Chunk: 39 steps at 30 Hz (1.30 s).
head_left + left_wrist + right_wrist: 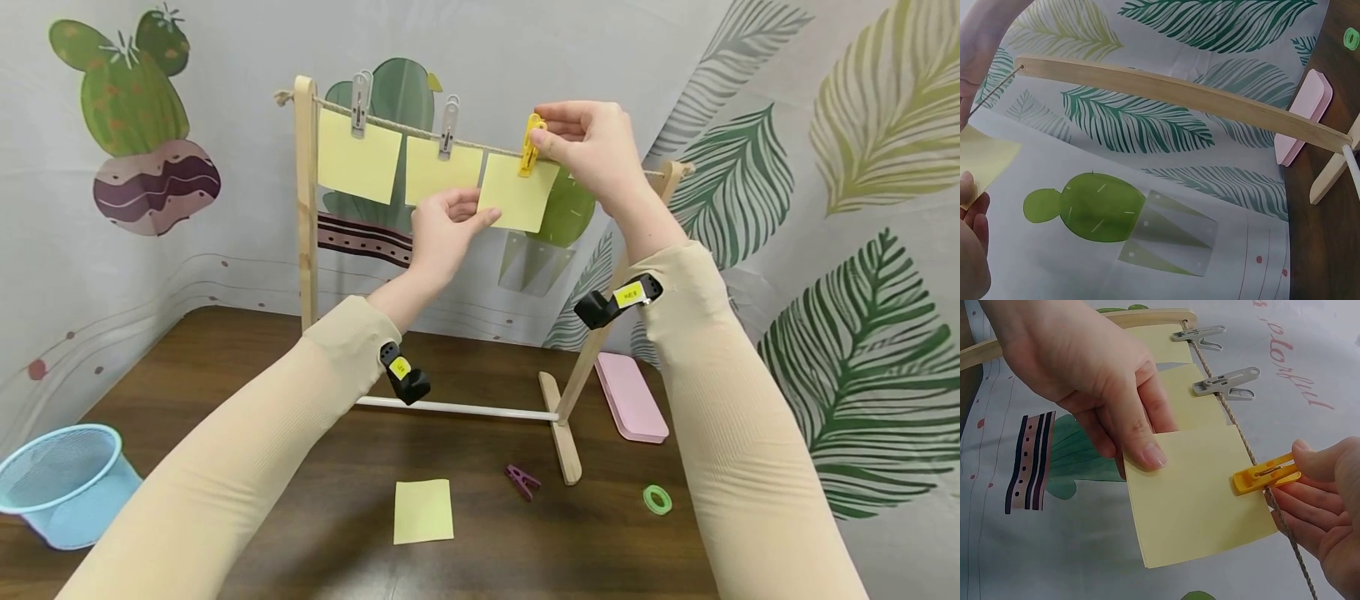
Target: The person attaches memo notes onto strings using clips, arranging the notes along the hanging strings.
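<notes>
A twine line (1211, 372) runs between two wooden posts, and three yellow paper notes hang along it. Grey clothespins (361, 103) hold the two notes on the left. My left hand (446, 229) pinches the lower left edge of the third note (517, 196) between thumb and fingers. At that note's top edge, a yellow clothespin (1265, 475) sits over the twine and paper. The handle end of this clothespin is between the thumb and fingers of my right hand (592, 146). In the left wrist view only part of the left hand (972, 250) and the note shows.
On the brown table lie another yellow note (423, 512), a purple clothespin (522, 482), a green tape roll (657, 500) and a pink case (632, 398). A blue mesh basket (75, 492) stands at the left. The frame's white bar (457, 407) crosses low behind them.
</notes>
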Each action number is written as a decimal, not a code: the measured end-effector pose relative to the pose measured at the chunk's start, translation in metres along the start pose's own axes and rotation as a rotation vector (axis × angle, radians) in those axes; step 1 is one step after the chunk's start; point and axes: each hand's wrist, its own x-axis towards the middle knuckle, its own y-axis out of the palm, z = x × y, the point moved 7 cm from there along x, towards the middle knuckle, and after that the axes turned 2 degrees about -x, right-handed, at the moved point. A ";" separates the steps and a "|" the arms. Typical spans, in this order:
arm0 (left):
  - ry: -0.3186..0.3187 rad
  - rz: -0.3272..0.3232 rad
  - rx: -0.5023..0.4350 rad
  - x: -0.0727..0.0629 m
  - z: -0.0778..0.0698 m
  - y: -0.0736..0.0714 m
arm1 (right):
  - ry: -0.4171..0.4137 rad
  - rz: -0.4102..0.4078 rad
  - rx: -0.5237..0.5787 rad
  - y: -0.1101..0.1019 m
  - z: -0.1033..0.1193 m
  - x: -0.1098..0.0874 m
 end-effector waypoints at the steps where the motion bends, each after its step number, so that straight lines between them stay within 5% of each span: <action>1: 0.001 -0.001 0.003 0.000 0.000 0.000 | -0.001 -0.003 -0.006 0.000 0.000 0.000; 13: 0.011 -0.011 -0.023 -0.002 0.002 -0.004 | 0.007 -0.065 0.105 -0.003 -0.005 0.000; 22: 0.050 -0.031 -0.065 -0.005 0.004 -0.011 | -0.102 -0.209 0.257 -0.009 -0.009 -0.004; 27: 0.063 -0.048 -0.081 -0.009 0.008 -0.015 | -0.181 -0.323 0.382 -0.015 -0.011 -0.016; 39: 0.064 -0.044 -0.150 -0.026 0.020 -0.024 | -0.262 -0.432 0.520 -0.006 -0.046 -0.051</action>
